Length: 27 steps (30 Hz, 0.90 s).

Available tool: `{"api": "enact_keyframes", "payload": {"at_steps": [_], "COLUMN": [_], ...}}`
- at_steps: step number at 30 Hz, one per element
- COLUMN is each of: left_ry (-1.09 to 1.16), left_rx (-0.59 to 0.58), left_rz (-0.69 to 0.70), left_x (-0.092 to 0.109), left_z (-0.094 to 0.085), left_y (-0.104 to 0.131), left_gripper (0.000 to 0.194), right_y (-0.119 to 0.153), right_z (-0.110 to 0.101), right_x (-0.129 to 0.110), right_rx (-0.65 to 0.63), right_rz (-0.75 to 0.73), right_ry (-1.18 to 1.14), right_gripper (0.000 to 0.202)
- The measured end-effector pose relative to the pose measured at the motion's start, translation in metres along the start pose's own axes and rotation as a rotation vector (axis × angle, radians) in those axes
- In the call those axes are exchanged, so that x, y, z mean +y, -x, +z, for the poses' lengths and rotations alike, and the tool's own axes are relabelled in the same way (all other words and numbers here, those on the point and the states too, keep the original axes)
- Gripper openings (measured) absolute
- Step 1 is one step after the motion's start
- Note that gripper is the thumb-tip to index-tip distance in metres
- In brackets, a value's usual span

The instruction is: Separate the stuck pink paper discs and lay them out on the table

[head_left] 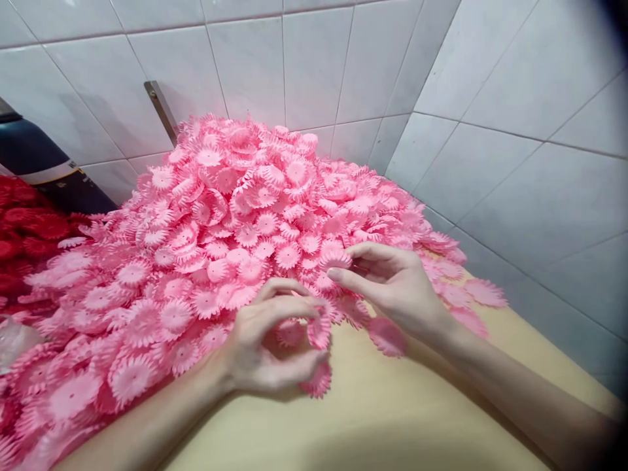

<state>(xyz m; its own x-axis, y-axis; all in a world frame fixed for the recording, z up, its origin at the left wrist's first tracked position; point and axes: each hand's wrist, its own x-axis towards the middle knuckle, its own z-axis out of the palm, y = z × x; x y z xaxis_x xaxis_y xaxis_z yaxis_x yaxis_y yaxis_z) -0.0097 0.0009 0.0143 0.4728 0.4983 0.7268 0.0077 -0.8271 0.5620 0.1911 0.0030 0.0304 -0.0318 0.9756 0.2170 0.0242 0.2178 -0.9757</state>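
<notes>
The left hand (pixel 255 340) curves into a loose ring on the near side of the pile, its thumb and fingertips pinching a pink fringed disc (pixel 319 329) by its edges; blur there makes it hard to say whether this is one disc or several nested together. That disc sits at the right end of the hand, above the table (pixel 367 412). Another fringed disc (pixel 318 381) shows just below the thumb, on the near side.

The right hand (pixel 400 281), farther off and to the right, pinches a pale pink disc (pixel 336 259) between thumb and forefinger. This disc lies at the hand's left, in front of the pile (pixel 255 222) of similar pink pieces, which spreads along the far wall (pixel 318 65) and down the left side. A loose disc (pixel 387 336) lies on the table just below the right hand, and one more (pixel 485 292) lies well to its right.

At far left, a dark cylinder (pixel 53 163) leans behind red pieces (pixel 24 222). It carries a pale band and small light lettering, turned too far to read. A metal strip (pixel 161 111) stands against the tiles behind the pile.
</notes>
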Motion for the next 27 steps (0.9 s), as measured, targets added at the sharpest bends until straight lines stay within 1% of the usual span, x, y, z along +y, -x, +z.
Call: {"api": "enact_keyframes", "payload": {"at_steps": [3, 5, 6, 8, 11, 13, 16, 19, 22, 25, 27], "left_ry": [0.001, -0.025, -0.039, -0.060, -0.088, -0.108, -0.096, -0.073, -0.091, -0.133, -0.162], "left_rx": [-0.191, -0.271, -0.270, -0.205, -0.057, 0.002, 0.006, -0.014, -0.006, -0.001, 0.002], "left_rz": [-0.032, -0.045, -0.043, -0.063, -0.196, -0.277, -0.287, -0.273, -0.268, -0.260, -0.267], "left_x": [0.000, 0.000, -0.001, -0.001, 0.000, 0.001, 0.001, 0.001, 0.001, 0.001, 0.001], "left_z": [0.000, 0.000, -0.001, -0.002, -0.003, -0.003, -0.002, -0.002, -0.002, -0.002, -0.002], "left_y": [0.001, 0.000, 0.000, -0.002, -0.003, -0.004, -0.003, -0.003, -0.004, -0.005, -0.005], "left_gripper": [0.047, 0.045, 0.043, 0.034, 0.022, 0.020, 0.019, 0.015, 0.013, 0.020, 0.023], "right_y": [0.001, 0.002, 0.003, 0.004, 0.005, 0.006, 0.008, 0.010, 0.011, 0.010, 0.010], "right_z": [0.001, 0.001, 0.001, 0.002, 0.003, 0.006, 0.009, 0.012, 0.012, 0.011, 0.010], "right_x": [0.000, -0.001, -0.002, -0.003, -0.004, -0.003, -0.001, -0.001, -0.001, 0.000, 0.001], "right_rx": [-0.030, -0.074, -0.096, -0.124, -0.118, -0.123, -0.125, -0.158, -0.195, -0.176, -0.187], "right_rz": [-0.021, -0.058, -0.081, -0.123, -0.138, -0.133, -0.107, -0.001, 0.071, 0.070, 0.062], "right_ry": [-0.003, 0.025, 0.046, 0.078, 0.111, 0.117, 0.066, 0.027, 0.054, 0.100, 0.106], "right_gripper": [0.014, 0.011, 0.010, 0.005, 0.003, 0.004, 0.019, 0.030, 0.028, 0.024, 0.024]}}
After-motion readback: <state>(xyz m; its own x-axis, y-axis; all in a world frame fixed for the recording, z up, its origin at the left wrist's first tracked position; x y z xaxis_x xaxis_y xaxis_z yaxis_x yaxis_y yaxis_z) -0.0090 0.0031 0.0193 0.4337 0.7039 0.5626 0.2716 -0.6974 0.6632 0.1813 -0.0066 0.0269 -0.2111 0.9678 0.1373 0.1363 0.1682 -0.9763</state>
